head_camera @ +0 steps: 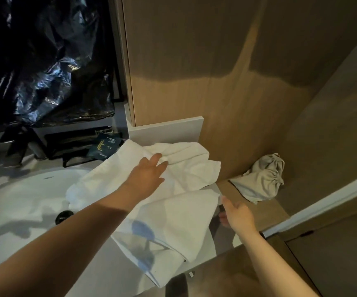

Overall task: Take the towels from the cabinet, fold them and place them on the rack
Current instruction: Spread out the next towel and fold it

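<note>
White towel (173, 211) lying loosely folded on the table (203, 251), sink (23, 200) at its 9 o'clock, left hand (149, 174) flat on the towel with fingers slightly spread, right hand (238, 215) at its 3 o'clock edge, fingers straight, contact unclear

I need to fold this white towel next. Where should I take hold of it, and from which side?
Probably its right-hand corner, coming from the right. The towel lies spread on the counter with that edge loose and free beside the open right hand, while the left hand rests flat on its middle, pinning it.
</note>
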Motion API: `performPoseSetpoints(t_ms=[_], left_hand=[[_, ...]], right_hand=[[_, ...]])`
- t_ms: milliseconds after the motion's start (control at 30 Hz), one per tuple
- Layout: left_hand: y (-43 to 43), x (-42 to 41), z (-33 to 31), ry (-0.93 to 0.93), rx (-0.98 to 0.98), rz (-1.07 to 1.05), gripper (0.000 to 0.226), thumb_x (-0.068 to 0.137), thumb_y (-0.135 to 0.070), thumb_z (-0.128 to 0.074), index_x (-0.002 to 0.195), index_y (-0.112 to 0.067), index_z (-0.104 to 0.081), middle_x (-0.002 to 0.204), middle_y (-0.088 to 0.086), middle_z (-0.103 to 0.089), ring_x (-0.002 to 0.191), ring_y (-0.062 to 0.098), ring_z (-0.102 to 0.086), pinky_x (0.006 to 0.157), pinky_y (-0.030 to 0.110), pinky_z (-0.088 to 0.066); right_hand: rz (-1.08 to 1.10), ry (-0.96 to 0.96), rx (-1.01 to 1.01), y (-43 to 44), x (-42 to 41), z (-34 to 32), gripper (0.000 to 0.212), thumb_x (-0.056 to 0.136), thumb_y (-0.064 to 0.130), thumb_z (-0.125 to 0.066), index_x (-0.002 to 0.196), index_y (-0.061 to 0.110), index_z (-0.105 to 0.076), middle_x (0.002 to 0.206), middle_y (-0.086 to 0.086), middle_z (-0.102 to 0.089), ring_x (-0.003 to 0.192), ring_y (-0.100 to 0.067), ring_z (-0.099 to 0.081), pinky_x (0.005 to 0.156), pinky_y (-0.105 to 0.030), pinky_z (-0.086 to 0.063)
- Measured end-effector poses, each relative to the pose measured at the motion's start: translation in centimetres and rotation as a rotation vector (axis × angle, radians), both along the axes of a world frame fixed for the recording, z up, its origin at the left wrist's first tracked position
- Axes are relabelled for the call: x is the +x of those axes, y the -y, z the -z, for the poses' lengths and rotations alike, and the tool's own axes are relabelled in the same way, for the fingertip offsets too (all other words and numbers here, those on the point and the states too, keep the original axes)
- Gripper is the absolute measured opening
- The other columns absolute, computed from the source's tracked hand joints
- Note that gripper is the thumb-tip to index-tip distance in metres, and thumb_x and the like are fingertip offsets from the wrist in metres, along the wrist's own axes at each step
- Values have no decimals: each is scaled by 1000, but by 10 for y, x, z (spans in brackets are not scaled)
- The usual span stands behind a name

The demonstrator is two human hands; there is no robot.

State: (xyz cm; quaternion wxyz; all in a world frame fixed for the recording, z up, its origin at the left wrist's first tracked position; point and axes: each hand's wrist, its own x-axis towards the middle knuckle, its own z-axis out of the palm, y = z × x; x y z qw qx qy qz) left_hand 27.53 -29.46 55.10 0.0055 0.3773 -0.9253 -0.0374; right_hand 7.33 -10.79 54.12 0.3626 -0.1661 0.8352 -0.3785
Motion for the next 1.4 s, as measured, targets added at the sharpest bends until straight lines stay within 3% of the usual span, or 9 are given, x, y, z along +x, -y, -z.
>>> performPoseSetpoints(t_ms=[300, 433, 567, 700, 800, 1000, 1133, 1233, 1400], left_hand=[[35, -22, 0, 146, 85, 43, 40, 94, -35, -57, 130, -18, -51, 124, 8, -42, 104, 29, -50, 70, 33, -36], [40, -19, -1, 80, 147, -10, 38, 92, -37, -61, 123, -16, -58, 126, 8, -41, 103, 29, -54, 75, 32, -39], [53, -15, -14, -73, 259, -138, 37, 94, -36, -58, 123, -12, -57, 129, 10, -44, 111, 31, -54, 90, 34, -41], [59, -18, -24, -107, 265, -187, 36, 95, -36, -57, 120, -10, -56, 124, 12, -50, 113, 30, -53, 91, 35, -41], [56, -17, -19, -63, 251, -213, 37, 95, -35, -55, 122, -10, -54, 125, 14, -52, 113, 31, -54, 91, 36, -43], [48, -8, -1, -139, 224, -208, 50, 95, -34, -57, 137, -10, -45, 137, 16, -40, 120, 36, -48, 101, 38, -39], [44, 0, 8, -196, 211, -226, 59, 96, -33, -55, 147, -12, -33, 151, 14, -27, 134, 35, -34, 112, 39, -29], [39, 6, 8, -240, 188, -204, 60, 95, -32, -58, 146, -12, -35, 153, 15, -25, 132, 37, -38, 111, 41, -31], [22, 24, 5, -315, 143, -187, 54, 91, -31, -63, 139, -14, -45, 147, 9, -34, 124, 30, -48, 104, 34, -39]], right_hand=[[77, 83, 39, 39, -6, 6, 47, 87, 39, -69, 61, 11, -41, 67, -11, -50, 65, -25, -49, 67, -35, -42], [363, 394, -160, 40, -6, -7, 14, 88, 23, -70, 88, 11, -62, 87, -8, -65, 82, -25, -60, 81, -39, -53], [524, 436, -444, 18, -8, -35, 8, 86, 16, -67, 77, 16, -67, 67, 0, -69, 62, -18, -65, 58, -28, -47], [419, 491, -457, 1, -8, -47, 6, 88, 17, -61, 85, 13, -65, 89, -7, -71, 86, -27, -67, 72, -37, -51], [218, 503, -295, -6, -3, -36, 19, 95, 41, -59, 99, 23, -64, 99, -3, -71, 93, -24, -65, 89, -42, -49], [-4, 278, -97, -27, 3, 1, 29, 98, 37, -55, 121, 19, -60, 110, 1, -72, 96, -16, -67, 70, -29, -51], [126, 593, -299, -21, 12, 4, 31, 102, 42, -46, 118, 21, -62, 108, -3, -75, 99, -24, -72, 78, -37, -59], [27, 357, -121, -21, 35, 25, 32, 104, 42, -42, 118, 19, -61, 113, -5, -71, 102, -24, -67, 94, -42, -53], [-95, -26, -24, -19, 36, 36, 27, 102, 26, -47, 124, 14, -57, 119, -6, -65, 111, -26, -60, 89, -32, -45]])
